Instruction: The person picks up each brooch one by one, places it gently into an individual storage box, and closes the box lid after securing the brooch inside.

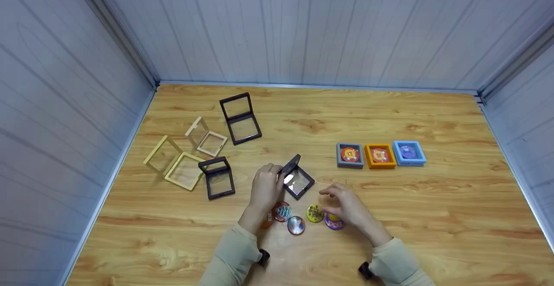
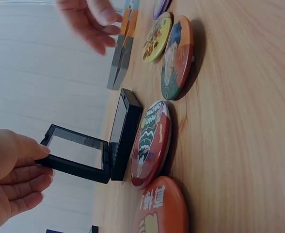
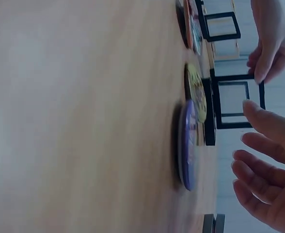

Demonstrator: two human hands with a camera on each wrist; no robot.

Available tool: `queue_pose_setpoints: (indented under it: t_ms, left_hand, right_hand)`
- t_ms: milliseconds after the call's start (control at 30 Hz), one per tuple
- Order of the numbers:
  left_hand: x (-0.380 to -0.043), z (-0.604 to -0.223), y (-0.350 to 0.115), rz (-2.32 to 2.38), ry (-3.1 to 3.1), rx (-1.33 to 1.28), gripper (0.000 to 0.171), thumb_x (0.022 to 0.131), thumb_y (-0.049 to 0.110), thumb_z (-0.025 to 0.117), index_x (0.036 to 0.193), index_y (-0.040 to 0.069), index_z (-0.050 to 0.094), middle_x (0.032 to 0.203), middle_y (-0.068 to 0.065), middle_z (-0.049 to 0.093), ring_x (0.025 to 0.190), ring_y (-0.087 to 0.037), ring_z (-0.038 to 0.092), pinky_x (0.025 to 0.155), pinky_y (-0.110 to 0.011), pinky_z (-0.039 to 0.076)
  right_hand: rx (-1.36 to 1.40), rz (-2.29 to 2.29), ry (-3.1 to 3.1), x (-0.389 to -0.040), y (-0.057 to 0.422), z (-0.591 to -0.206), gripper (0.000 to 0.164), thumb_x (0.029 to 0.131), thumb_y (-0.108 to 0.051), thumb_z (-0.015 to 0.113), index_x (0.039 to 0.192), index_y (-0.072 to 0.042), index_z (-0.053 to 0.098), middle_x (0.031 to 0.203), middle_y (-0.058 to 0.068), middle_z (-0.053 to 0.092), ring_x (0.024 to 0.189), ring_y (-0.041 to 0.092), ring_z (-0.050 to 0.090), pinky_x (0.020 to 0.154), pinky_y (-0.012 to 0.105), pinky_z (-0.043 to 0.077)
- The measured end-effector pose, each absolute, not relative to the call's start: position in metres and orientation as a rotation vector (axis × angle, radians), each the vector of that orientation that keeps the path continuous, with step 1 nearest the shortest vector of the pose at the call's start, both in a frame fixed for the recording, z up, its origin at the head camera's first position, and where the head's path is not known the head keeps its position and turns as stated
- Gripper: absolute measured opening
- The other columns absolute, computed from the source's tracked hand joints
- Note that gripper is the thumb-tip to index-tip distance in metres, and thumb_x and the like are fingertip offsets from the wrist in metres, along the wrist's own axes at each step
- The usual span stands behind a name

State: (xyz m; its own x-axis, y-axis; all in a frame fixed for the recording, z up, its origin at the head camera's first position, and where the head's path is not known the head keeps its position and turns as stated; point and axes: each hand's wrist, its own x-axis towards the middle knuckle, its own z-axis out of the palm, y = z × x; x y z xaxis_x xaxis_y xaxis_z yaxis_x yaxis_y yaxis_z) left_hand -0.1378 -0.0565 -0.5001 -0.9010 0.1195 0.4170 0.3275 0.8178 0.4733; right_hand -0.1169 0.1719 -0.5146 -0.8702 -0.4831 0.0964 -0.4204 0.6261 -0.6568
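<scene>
A small black hinged display case (image 1: pixel 306 184) with clear panes lies opened on the table. My left hand (image 1: pixel 265 187) pinches the edge of its raised lid (image 2: pixel 74 167) between thumb and fingers. To the right, my right hand (image 1: pixel 349 206) hovers with loosely bent fingers and nothing in them, over a purple badge (image 1: pixel 334 224) and beside a yellow badge (image 1: pixel 314 213). Nearer me lie a red Christmas-tree badge (image 2: pixel 152 143) and a badge with a dark-haired figure (image 2: pixel 178 60). An orange badge (image 2: pixel 166 206) with white characters is partly hidden beneath my left wrist in the head view.
Two more black cases (image 1: pixel 245 140) (image 1: pixel 220 196) and two pale yellow cases (image 1: pixel 181 186) (image 1: pixel 212 152) stand opened at left. On the right, grey (image 1: pixel 350 165), orange (image 1: pixel 381 165) and blue (image 1: pixel 410 162) boxes, each holding a round piece, form a row. Panel walls border the table.
</scene>
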Motion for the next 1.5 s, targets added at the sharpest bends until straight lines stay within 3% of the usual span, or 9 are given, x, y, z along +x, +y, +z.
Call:
queue_pose_setpoints:
  t_ms: [600, 1067, 1500]
  left_hand:
    - [-0.137, -0.501, -0.056, -0.808, -2.627, -0.348, 0.009, 0.078, 0.008, 0.064, 0.084, 0.000, 0.065, 0.077, -0.007, 0.060, 0.075, -0.022, 0.058, 0.069, -0.034, 0.046]
    - [-0.136, -0.499, -0.057, -0.803, -2.618, -0.356, 0.008, 0.078, 0.007, 0.064, 0.083, 0.000, 0.065, 0.077, -0.007, 0.060, 0.076, -0.022, 0.058, 0.071, -0.034, 0.046]
    - [-0.135, -0.499, -0.056, -0.823, -2.631, -0.346, 0.009, 0.079, 0.007, 0.064, 0.084, 0.001, 0.065, 0.078, -0.007, 0.060, 0.076, -0.022, 0.057, 0.071, -0.034, 0.046]
  right_hand:
    - [-0.847, -0.906, 2.609, -0.105, 0.163, -0.523, 0.057, 0.066, -0.023, 0.077, 0.115, -0.002, 0.055, 0.101, 0.003, 0.052, 0.092, 0.016, 0.051, 0.083, 0.036, 0.044]
    - [-1.006, -0.808, 2.725, -0.104, 0.160, -0.532, 0.053, 0.063, -0.021, 0.078, 0.108, 0.000, 0.059, 0.097, 0.005, 0.050, 0.088, 0.017, 0.049, 0.078, 0.033, 0.044]
    - [-0.978, -0.768, 2.685, -0.109, 0.157, -0.529, 0.045, 0.067, -0.016, 0.075, 0.106, 0.001, 0.059, 0.093, 0.004, 0.050, 0.083, 0.016, 0.051, 0.074, 0.031, 0.046]
